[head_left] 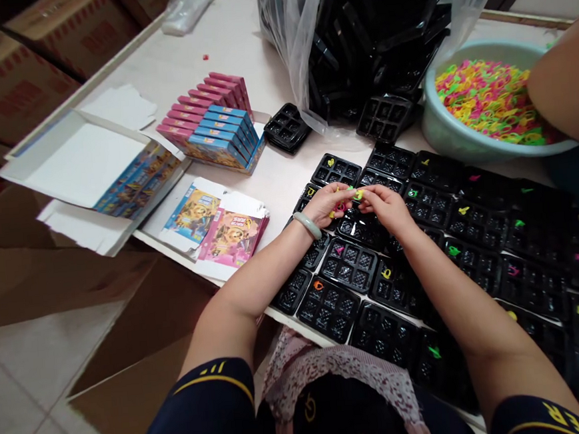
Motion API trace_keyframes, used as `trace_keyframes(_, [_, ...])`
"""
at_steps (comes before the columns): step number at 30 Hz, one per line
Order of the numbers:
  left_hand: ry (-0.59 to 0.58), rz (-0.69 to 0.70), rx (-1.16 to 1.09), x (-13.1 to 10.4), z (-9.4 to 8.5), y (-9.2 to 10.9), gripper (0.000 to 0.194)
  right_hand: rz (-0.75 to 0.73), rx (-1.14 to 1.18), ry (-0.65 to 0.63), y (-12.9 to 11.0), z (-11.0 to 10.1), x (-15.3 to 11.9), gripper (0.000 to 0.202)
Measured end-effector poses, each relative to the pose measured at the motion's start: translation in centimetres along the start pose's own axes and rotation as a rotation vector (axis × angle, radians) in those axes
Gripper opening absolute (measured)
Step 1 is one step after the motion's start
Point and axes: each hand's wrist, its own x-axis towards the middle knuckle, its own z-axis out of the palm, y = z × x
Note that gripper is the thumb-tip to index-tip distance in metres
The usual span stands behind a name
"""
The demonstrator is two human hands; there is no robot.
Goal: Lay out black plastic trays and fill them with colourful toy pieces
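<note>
My left hand (pixel 325 207), with a pale bangle (pixel 307 225) at its wrist, is closed round several small coloured plastic pieces (pixel 340 209). My right hand (pixel 381 204) pinches a yellow-green piece (pixel 358 195) at the fingertips of my left hand. Both hands are over rows of black compartment trays (pixel 349 266). Many trays hold one small coloured piece in a compartment, such as an orange one (pixel 318 285) and a pink one (pixel 339 249). The front tray (pixel 385 333) shows no piece in it.
A pale blue basin (pixel 502 150) of coloured pieces stands at the right, with another person's arm (pixel 567 81) over it. Behind the trays is a clear bag (pixel 302 62) of black trays. Pink and blue boxes (pixel 217 132), flat cards (pixel 234 238) and an open carton (pixel 79 160) lie left.
</note>
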Motion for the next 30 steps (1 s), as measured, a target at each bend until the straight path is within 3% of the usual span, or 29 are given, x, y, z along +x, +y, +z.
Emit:
trace_keyframes(7, [0.004,0.04,0.053,-0.2,0.1,-0.3,0.02,-0.079,-0.055,0.007,-0.4,0.3,-0.5,0.043])
trace_keyframes(13, [0.053,0.034,0.042,-0.3,0.0,0.0,0.023,0.069,0.088,0.006,0.2,-0.4,-0.3,0.04])
trace_keyframes(15, [0.064,0.053,0.029,-0.4,-0.3,0.3,0.02,-0.03,-0.068,0.011,0.5,-0.7,-0.3,0.035])
trace_keyframes(19, [0.079,0.1,0.032,-0.5,-1.4,0.8,0.017,-0.359,-0.635,-0.037,1.0,-0.8,-0.8,0.016])
trace_keyframes(22, [0.08,0.082,0.054,-0.6,-2.0,1.0,0.017,-0.411,-0.808,-0.08,1.2,-0.6,-1.1,0.016])
trace_keyframes(26, [0.06,0.045,0.084,-0.7,-1.8,0.7,0.019,-0.383,-0.623,-0.026,0.9,-0.3,-0.9,0.024])
trace_keyframes(30, [0.014,0.006,0.092,-0.1,-0.4,0.3,0.019,-0.301,-0.391,0.005,0.3,0.0,-0.5,0.03])
